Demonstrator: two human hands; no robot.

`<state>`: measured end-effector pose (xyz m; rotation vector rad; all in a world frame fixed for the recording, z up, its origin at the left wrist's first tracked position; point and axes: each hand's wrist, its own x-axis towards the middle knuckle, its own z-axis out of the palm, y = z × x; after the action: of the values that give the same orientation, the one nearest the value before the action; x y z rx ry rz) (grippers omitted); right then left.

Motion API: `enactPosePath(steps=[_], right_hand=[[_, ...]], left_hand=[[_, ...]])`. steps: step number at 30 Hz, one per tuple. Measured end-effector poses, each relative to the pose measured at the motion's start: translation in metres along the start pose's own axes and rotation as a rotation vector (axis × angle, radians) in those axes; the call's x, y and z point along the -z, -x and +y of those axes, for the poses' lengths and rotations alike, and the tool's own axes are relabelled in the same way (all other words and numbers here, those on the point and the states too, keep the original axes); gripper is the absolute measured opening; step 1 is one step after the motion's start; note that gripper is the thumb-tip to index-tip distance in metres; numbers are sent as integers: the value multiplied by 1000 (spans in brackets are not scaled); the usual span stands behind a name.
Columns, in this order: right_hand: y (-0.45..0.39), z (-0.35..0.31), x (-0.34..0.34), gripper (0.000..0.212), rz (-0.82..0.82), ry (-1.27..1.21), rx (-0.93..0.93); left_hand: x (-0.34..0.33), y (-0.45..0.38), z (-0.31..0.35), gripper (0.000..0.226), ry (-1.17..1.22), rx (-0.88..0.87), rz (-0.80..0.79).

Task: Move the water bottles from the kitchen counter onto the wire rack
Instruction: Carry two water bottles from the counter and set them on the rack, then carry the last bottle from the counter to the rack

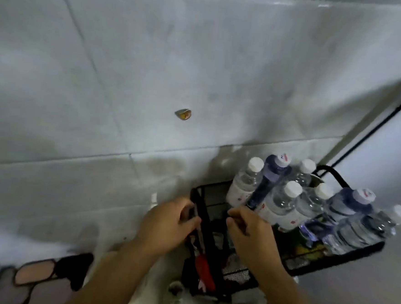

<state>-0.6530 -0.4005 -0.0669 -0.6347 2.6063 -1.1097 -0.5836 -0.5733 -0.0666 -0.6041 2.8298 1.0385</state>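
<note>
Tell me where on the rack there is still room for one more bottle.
The left end of the wire rack looks free, between its left rim and the water bottles, near the left hand and right hand. The right side is crowded.

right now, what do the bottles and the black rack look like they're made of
Water bottles: clear, glossy plastic by the look, see-through ribbed walls, opaque white screw caps.
Wire rack: probably metal with a matte black coating; thin rim and fine mesh sides. The blur leaves the coating uncertain.
</note>
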Motion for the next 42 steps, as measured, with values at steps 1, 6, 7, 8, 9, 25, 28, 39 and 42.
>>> enactPosePath(steps=[1,6,7,8,9,25,28,39,42], right_hand=[[3,-7,-4,5,-56,17,66],[42,-44,-55,12,-379,155,379],[55,-54,-70,13,-431,169,433],[68,-63,-86,14,-492,187,485],[83,-74,-102,15,-558,206,538],[479,-236,-363,14,-1302,426,1314],[560,-261,-406,23,-1428,492,1382],[778,-383,-505,25,-1576,417,1495],[832,-416,-540,28,-1598,392,1556]], left_hand=[[2,18,-8,34,-3,46,40],[-3,149,-65,39,40,385,223],[-4,182,-77,39,34,461,241],[-4,215,-86,39,44,550,259],[-4,250,-96,38,63,642,288],[-94,741,-177,42,415,1556,874],[-101,825,-194,43,441,1669,919],[-66,1017,-284,44,481,1807,1149],[-53,1055,-316,44,479,1820,1194]])
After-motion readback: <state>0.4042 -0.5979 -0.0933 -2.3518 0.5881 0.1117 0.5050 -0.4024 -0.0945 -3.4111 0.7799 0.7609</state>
